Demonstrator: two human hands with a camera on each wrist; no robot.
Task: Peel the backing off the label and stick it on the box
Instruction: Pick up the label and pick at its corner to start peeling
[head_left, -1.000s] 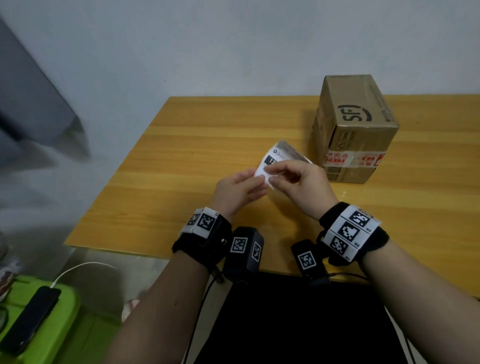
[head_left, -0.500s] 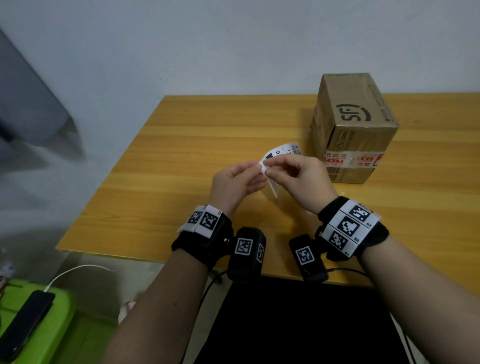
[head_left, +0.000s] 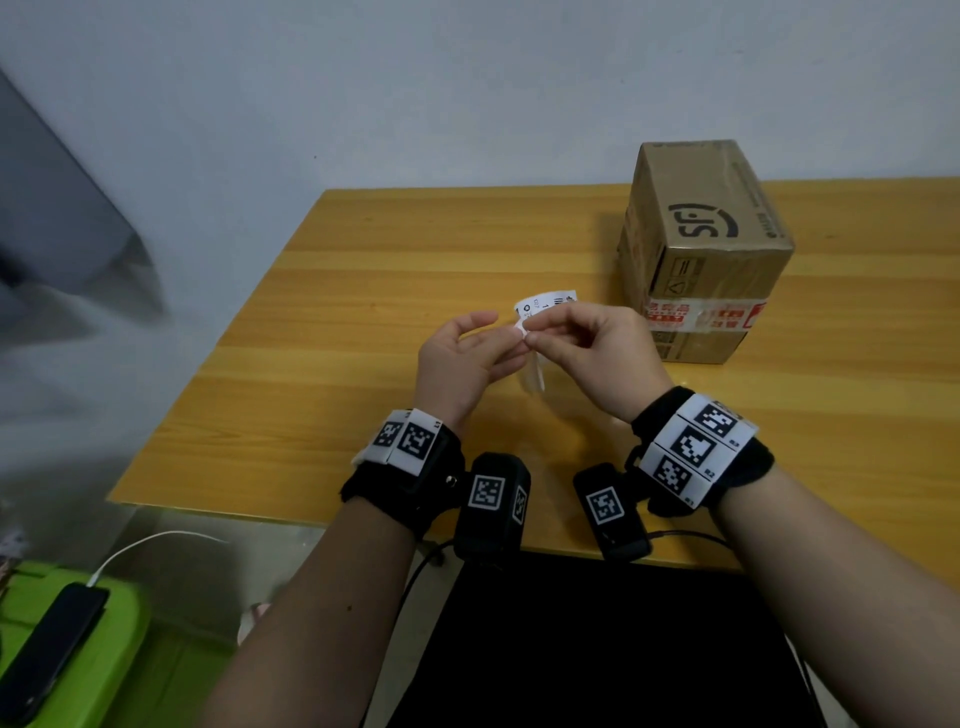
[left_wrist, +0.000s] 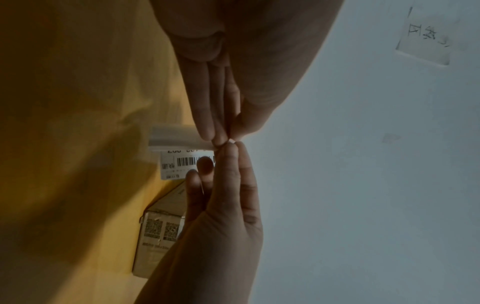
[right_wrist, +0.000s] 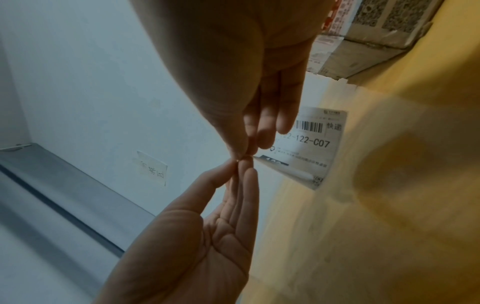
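surface: wooden table (head_left: 363, 291); on it: cardboard box (head_left: 706, 249), upright, far right side, near the wall

Pinched at the fingers (head_left: 524, 332) is a label (head_left: 545, 303) of thin white printed paper, its peeling backing (head_left: 534, 375) slick and faintly see-through. Beneath them the counter (head_left: 363, 291) is smooth, satin yellow wood grain. Beyond the fingers, the box (head_left: 706, 249) is matt brown cardboard banded with glossy tape.
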